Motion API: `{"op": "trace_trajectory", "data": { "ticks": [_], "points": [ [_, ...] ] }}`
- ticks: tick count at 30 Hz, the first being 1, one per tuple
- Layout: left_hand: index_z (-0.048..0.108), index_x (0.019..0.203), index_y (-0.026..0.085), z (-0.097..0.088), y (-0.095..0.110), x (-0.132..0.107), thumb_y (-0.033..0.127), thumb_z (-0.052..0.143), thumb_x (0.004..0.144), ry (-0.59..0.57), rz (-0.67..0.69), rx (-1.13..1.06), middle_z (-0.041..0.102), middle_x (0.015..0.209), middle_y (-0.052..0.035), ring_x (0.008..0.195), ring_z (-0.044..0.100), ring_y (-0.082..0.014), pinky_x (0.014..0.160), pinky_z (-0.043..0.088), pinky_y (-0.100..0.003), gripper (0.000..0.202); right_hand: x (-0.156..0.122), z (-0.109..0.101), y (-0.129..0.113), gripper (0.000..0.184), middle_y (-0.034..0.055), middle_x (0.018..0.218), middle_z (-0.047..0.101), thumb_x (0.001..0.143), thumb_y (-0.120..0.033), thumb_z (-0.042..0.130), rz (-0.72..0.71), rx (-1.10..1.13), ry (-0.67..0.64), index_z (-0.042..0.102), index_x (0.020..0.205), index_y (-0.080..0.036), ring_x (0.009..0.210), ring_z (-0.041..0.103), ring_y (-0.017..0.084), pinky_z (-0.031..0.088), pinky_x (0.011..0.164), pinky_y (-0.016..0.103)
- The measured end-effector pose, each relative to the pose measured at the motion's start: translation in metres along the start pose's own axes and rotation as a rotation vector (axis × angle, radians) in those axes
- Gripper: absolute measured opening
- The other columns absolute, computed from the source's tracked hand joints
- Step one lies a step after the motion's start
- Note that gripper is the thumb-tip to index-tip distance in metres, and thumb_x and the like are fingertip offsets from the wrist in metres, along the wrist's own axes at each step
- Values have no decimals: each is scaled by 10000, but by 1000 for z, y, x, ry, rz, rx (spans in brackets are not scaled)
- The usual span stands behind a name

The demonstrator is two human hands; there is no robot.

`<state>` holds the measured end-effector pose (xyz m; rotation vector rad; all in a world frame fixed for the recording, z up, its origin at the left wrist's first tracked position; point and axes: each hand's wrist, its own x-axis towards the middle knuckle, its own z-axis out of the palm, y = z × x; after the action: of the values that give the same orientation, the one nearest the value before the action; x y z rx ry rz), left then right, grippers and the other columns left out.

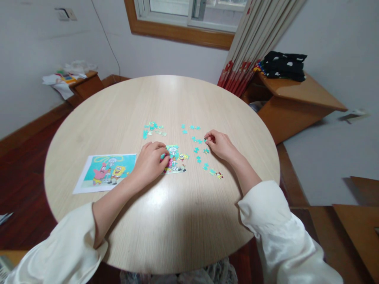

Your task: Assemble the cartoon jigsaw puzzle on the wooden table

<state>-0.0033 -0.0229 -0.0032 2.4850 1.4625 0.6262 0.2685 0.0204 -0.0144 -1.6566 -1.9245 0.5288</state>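
Observation:
My left hand rests on the round wooden table, its fingers curled and pressing on the left edge of a partly joined puzzle with cartoon figures. My right hand is to the right, fingers pinched on a small teal puzzle piece. Several loose teal pieces lie between and beyond the hands, with another cluster of pieces farther back. A printed reference picture lies flat to the left of my left hand.
A low wooden side table with folded dark cloth stands at the right. Curtains hang below the window. A small cabinet with papers sits at the left wall. Dark wooden floor surrounds the table.

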Motion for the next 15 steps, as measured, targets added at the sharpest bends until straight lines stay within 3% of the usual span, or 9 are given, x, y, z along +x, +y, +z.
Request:
{"op": "trace_trajectory", "data": {
  "ticks": [9, 13, 15],
  "points": [
    [724, 875, 165, 1, -2, 0, 212, 551, 874, 11, 13, -9, 669, 1057, -113, 1025, 606, -266, 974, 450, -469, 179, 3, 5, 6, 60, 72, 860, 659, 794, -132, 630, -53, -106, 61, 670, 798, -177, 820, 600, 199, 469, 792, 356],
    [664, 1155, 183, 7, 6, -5, 286, 507, 932, 19, 142, -10, 613, 1211, -120, 1157, 557, -264, 1116, 294, -563, 292, 4, 7, 6, 84, 86, 882, 666, 815, -118, 603, -85, -150, 46, 667, 829, -170, 856, 611, 210, 478, 819, 366],
    [602, 1261, 211, 11, 12, -8, 345, 482, 955, -34, 207, 22, 559, 1307, -126, 1250, 492, -283, 1129, 254, -592, 355, 4, 8, 7, 102, 95, 902, 671, 826, -109, 583, -103, -179, 44, 665, 850, -165, 876, 614, 215, 477, 838, 371]
  ]
}}
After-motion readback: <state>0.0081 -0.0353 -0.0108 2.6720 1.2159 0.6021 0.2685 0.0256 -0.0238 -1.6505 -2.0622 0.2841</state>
